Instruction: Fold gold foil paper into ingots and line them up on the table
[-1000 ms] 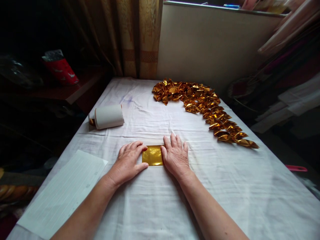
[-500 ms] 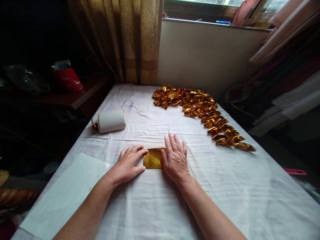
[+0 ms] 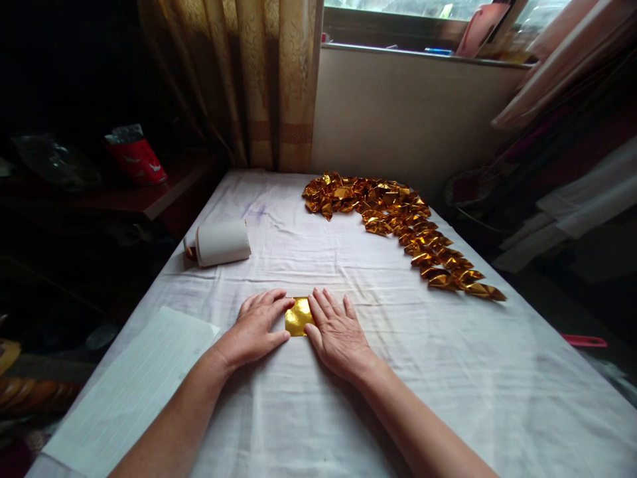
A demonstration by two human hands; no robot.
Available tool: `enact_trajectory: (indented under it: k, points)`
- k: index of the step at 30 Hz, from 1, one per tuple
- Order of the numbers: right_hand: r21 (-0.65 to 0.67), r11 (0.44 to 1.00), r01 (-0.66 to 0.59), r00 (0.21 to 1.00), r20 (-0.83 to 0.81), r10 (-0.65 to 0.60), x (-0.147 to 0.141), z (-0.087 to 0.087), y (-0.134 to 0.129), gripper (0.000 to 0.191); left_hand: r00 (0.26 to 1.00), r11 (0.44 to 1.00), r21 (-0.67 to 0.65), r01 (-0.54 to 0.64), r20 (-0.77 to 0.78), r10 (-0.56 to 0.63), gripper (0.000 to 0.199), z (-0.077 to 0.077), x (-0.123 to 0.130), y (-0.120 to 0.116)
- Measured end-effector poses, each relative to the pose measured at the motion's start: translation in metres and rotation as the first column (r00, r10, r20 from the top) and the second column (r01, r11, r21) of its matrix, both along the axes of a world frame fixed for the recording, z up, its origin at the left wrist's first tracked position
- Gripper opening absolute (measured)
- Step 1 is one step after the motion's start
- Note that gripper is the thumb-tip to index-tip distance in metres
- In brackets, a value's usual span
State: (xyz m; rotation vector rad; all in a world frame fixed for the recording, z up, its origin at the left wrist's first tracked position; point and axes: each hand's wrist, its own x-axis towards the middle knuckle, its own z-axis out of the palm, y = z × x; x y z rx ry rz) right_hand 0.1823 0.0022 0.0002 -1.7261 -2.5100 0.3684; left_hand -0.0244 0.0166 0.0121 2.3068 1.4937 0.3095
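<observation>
A piece of shiny gold foil paper [image 3: 297, 317] lies flat on the white cloth between my two hands. My left hand [image 3: 255, 326] rests at its left end, with the thumb at the near corner and the fingertips at the far corner. A pale strip shows along that end, partly hidden by the hand. My right hand [image 3: 338, 332] lies flat over the right part of the foil paper, fingers stretched out and thumb apart. How far the foil paper runs beneath it is hidden.
Folded gold foil pieces [image 3: 393, 202] form a curved row at the back right. A white roll [image 3: 223, 243] lies at the left, and a lined paper sheet [image 3: 134, 392] is at the near left. The table [image 3: 423, 398] is cloth-covered; a red cup [image 3: 137, 161] stands beyond it.
My right hand has slid left and a little nearer over the foil paper, so less of it shows, and its surface looks brighter. My left hand has stayed in place.
</observation>
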Motion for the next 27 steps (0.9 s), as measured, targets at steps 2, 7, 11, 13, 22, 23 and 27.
enact_trajectory:
  k: [2, 7, 11, 13, 22, 23, 27]
  points:
    - [0.001, 1.000, 0.015, 0.999, 0.045, -0.015, 0.011, 0.000, -0.001, 0.057, 1.000, 1.000, -0.006, -0.005, 0.000, 0.005, 0.056, -0.001, 0.000, 0.000]
    - [0.045, 0.998, 0.046, 0.995, 0.088, -0.050, 0.032, -0.003, -0.004, 0.054, 1.000, 1.000, -0.023, -0.010, 0.000, 0.010, 0.055, 0.000, -0.002, 0.002]
    - [0.036, 0.998, 0.053, 0.996, 0.074, -0.056, 0.033, -0.004, -0.004, 0.054, 0.999, 0.999, -0.037, -0.022, -0.032, 0.021, 0.053, 0.006, 0.004, -0.002]
    - [0.032, 0.998, 0.054, 0.996, 0.065, -0.056, 0.033, -0.004, -0.004, 0.055, 0.996, 0.998, -0.006, -0.065, -0.064, 0.065, 0.048, 0.008, 0.015, -0.010]
    - [0.034, 0.998, 0.051, 0.998, 0.042, -0.052, 0.033, -0.003, -0.003, 0.055, 0.967, 0.970, 0.102, 0.219, -0.154, -0.202, 0.075, -0.012, 0.057, -0.042]
    - [0.031, 0.998, 0.050, 0.998, 0.039, -0.051, 0.032, -0.003, -0.003, 0.056, 0.964, 0.973, 0.076, 0.218, -0.170, -0.203, 0.076, -0.012, 0.055, -0.041]
    - [0.017, 0.999, 0.046, 0.999, 0.019, -0.047, 0.032, -0.002, -0.003, 0.056, 0.946, 0.970, -0.045, 0.240, -0.214, -0.244, 0.071, -0.007, 0.042, -0.038]
